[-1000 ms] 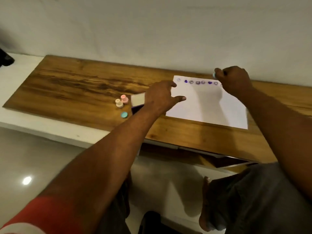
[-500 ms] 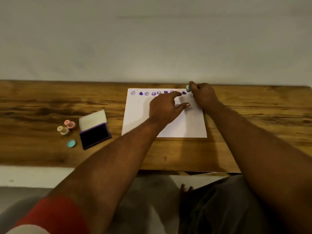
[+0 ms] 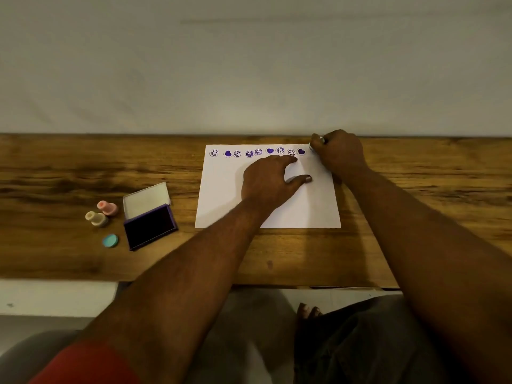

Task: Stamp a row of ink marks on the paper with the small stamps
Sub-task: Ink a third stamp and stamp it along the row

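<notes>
While the left hand [image 3: 267, 181] is pressing down on the white rectangular sheet of paper [image 3: 221, 189] with its fingers spread and its thumb stretched out to the right, the right hand [image 3: 339, 153] is curling tightly around a small pale plastic stamp [image 3: 320, 139]. Only a sliver of that stamp is showing between the fingers, so I cannot tell its exact colour or whether its face is touching the sheet. The right hand is holding it at the far right corner of the paper, just past the end of the row.

A row of nine purple ink marks [image 3: 257, 152], round faces and solid hearts, is running along the far edge of the paper from the left corner towards the right hand. The left forefinger is lying just below the last few marks.

The paper is lying flat on the brown wooden table [image 3: 83, 167], near its far edge by the pale wall. To the left of the sheet, an open purple ink pad [image 3: 149, 228] is sitting with its whitish lid [image 3: 145, 199] tipped back behind it. Further left, a small pink stamp [image 3: 107, 207] and a small beige stamp [image 3: 96, 218] are standing side by side, and a round teal cap [image 3: 110, 240] is lying in front of them, close to the pad's near left corner. A red sleeve [image 3: 83, 364] is covering the left upper arm.
</notes>
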